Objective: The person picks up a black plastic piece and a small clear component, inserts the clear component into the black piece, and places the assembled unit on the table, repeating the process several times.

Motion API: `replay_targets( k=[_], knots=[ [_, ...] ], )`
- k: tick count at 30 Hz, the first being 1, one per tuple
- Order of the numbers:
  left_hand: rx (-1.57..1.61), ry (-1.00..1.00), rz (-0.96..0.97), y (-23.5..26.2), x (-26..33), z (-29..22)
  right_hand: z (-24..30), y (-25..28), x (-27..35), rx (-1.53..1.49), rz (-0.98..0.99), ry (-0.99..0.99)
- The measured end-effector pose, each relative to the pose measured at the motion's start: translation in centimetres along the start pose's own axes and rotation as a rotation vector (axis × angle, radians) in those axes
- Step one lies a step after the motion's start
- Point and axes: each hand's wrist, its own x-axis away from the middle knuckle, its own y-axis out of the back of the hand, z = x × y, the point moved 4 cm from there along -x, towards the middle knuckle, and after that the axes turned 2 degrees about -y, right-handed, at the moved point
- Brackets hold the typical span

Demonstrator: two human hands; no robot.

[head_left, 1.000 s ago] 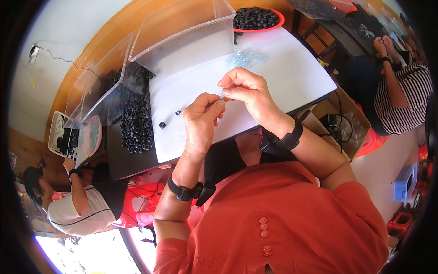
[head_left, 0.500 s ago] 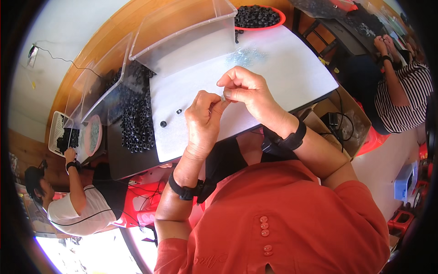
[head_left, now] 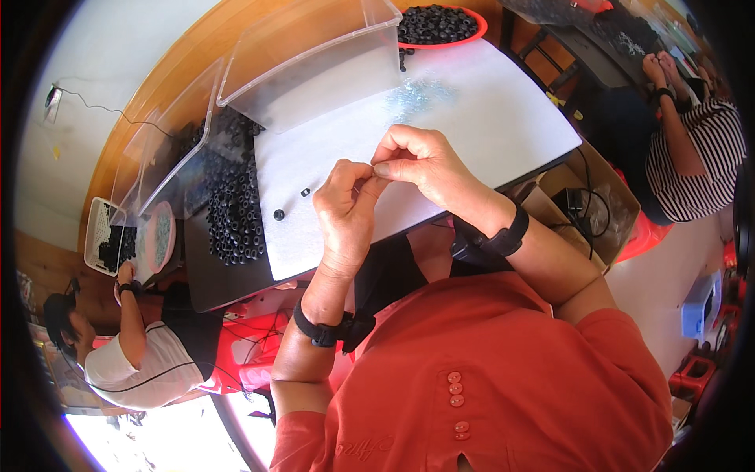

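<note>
Above the white-covered table [head_left: 487,118], my left hand [head_left: 344,206] and my right hand [head_left: 429,161] meet fingertip to fingertip. Both are closed in a pinch; whatever sits between the fingers is hidden now. Left of my left hand lie a small black fitting [head_left: 306,192] and a round black cap [head_left: 278,215]. Beyond my right hand is a scatter of tiny clear pieces [head_left: 421,96]. A heap of black ring-shaped parts [head_left: 236,224] covers the table's left side.
A clear plastic bin [head_left: 314,67] stands on its side at the back, beside a red tray [head_left: 482,30] of black parts. An open cardboard box [head_left: 621,224] with cables is at the right. One person works at left, another in a striped top at right.
My right fingertips have closed in against my left ones, covering a small pale piece that showed between them. The black parts on the table lie as before.
</note>
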Motion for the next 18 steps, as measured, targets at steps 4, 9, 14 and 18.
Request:
replay_targets(
  k=[4, 9, 14, 18],
  knots=[
    [-0.082, -0.043, -0.08, 0.2, 0.1, -0.8, -0.2, 0.4, -0.2, -0.025, -0.008, -0.013],
    [-0.025, -0.079, -0.038, 0.5, 0.0, -0.8, 0.0, 0.2, 0.0, -0.143, 0.036, -0.063],
    [-0.04, -0.107, -0.075, 0.5, 0.1, -1.5, 0.1, 0.0, 0.2, -0.168, 0.049, -0.136],
    [-0.004, -0.203, -0.096, 0.2, 0.3, -0.7, 0.7, -0.1, 0.3, -0.207, 0.117, -0.14]
  ],
)
